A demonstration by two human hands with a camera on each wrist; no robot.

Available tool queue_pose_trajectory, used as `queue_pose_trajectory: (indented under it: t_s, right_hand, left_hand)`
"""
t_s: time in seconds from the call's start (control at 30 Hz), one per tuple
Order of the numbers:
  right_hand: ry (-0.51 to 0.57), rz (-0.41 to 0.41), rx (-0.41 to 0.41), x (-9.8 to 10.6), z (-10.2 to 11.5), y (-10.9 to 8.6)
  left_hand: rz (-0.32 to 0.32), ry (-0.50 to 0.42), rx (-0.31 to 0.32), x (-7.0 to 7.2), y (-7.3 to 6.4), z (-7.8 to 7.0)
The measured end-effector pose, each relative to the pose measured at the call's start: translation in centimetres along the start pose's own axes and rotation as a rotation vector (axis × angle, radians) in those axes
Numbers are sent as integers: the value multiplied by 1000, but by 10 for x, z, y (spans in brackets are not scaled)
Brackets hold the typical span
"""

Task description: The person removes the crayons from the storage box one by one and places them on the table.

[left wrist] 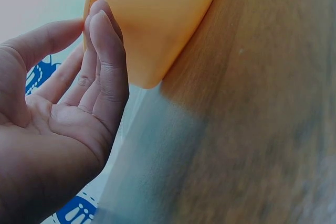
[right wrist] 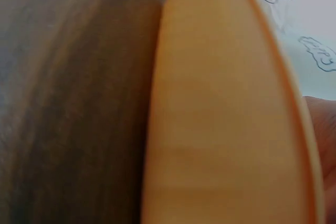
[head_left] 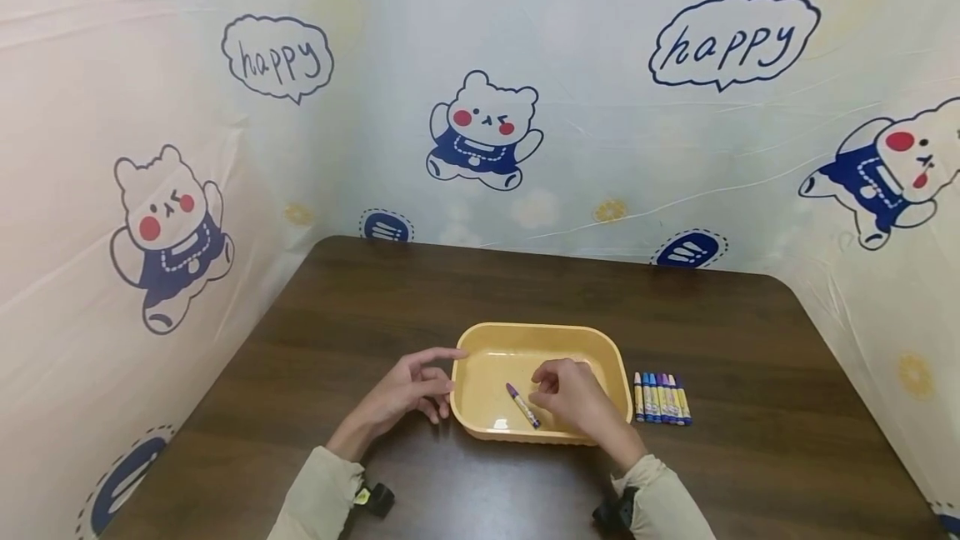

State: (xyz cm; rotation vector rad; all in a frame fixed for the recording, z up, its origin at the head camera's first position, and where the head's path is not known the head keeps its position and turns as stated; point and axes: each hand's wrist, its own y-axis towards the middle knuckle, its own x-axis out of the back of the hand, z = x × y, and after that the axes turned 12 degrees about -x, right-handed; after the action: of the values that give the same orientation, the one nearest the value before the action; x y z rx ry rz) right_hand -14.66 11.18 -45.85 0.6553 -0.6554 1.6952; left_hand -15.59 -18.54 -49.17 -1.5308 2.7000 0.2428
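A yellow plastic tray (head_left: 540,333) rests on the dark wooden table. My left hand (head_left: 408,390) is at its left rim, the index finger reaching straight over the edge and the thumb against the outer wall. In the left wrist view these fingertips touch the tray wall (left wrist: 163,19). One purple crayon (head_left: 522,405) with a patterned wrapper lies slanted on the tray floor. My right hand (head_left: 573,394) hovers inside the tray, just right of that crayon, fingers bent, thumb and index tips slightly apart with nothing visible between them. The tray wall hides most of it in the right wrist view.
Several crayons (head_left: 662,398) lie side by side in a neat row on the table (head_left: 360,298), just right of the tray. A cloth backdrop (head_left: 585,148) with printed bears surrounds the table at the back and sides.
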Motion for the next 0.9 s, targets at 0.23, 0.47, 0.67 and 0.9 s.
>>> queue_pose_trajectory:
  t_s: [0.23,0.47,0.67,0.9]
  right_hand:
    - [-93,-35,-42,-9,1,2]
    - [-167,5,-89,-11,4,-1]
    - [-175,41,-79,-11,3,0]
    - [-157,0,-44,-14,1,1]
  left_hand:
    - [8,0,-11,1,0,0]
    - [4,5,-2,0,1,-1]
    - [3,8,0,0,1,-1]
    - [-3,10,7,1,-1,1]
